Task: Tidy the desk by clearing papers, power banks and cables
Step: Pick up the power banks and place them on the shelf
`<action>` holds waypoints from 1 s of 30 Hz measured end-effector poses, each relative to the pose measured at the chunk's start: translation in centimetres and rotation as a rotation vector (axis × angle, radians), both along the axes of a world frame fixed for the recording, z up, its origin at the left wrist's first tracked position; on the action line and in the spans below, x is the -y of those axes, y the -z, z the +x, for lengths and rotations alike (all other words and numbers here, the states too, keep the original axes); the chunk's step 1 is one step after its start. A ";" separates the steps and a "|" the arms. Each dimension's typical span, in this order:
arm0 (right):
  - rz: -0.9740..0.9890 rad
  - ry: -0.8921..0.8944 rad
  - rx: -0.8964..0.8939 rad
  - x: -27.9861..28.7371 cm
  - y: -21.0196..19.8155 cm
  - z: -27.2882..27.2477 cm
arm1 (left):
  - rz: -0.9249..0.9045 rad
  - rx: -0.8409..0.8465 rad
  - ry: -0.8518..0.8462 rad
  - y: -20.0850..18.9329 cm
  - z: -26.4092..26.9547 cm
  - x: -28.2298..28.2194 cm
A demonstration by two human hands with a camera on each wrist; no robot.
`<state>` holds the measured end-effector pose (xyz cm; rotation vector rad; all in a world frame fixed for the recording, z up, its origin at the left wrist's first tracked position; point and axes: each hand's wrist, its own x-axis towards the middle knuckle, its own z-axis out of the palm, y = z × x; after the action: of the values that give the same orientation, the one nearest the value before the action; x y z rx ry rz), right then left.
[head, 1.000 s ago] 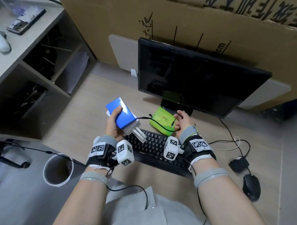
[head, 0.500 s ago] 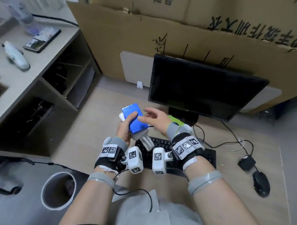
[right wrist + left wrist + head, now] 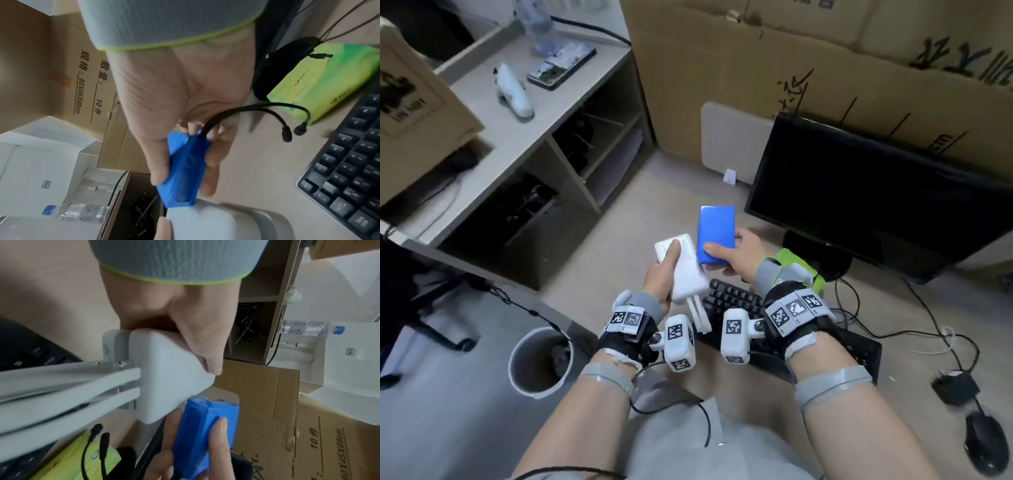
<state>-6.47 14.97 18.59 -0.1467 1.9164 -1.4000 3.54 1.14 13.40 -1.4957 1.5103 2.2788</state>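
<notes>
My left hand grips a white power bank above the desk, thumb lying along its top; two short white cables hang from its near end. Beside it on the right, my right hand holds a blue power bank, thumb on its face and fingers underneath. In the right wrist view two short black leads stick out of the blue power bank. The left wrist view shows the white power bank touching the blue power bank.
A black keyboard lies under my wrists, and a green packet sits behind my right wrist. A monitor stands at the back right. Black cables, a charger and a mouse lie to the right. A white bin stands lower left.
The right hand came over from the green packet and took the blue power bank off the stack. The left hand now holds only the white one; both hands are raised.
</notes>
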 end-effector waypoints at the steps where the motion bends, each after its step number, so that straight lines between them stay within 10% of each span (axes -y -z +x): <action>1: -0.022 0.042 -0.038 -0.1 0.1 -0.1 | 0.011 0.008 0.002 0.2 0.2 0.4; 14: -0.211 -0.169 -0.428 2.4 -2.9 -0.7 | 0.135 -0.101 0.076 -2.2 -1.3 2.1; 30: 0.086 -0.287 0.082 19.8 1.2 -1.0 | 0.298 -0.151 -0.118 -0.5 -1.1 17.5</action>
<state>-7.42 -4.82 17.36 -0.3049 1.8032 -1.1153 2.46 -16.41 13.94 -1.3910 1.0702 2.5951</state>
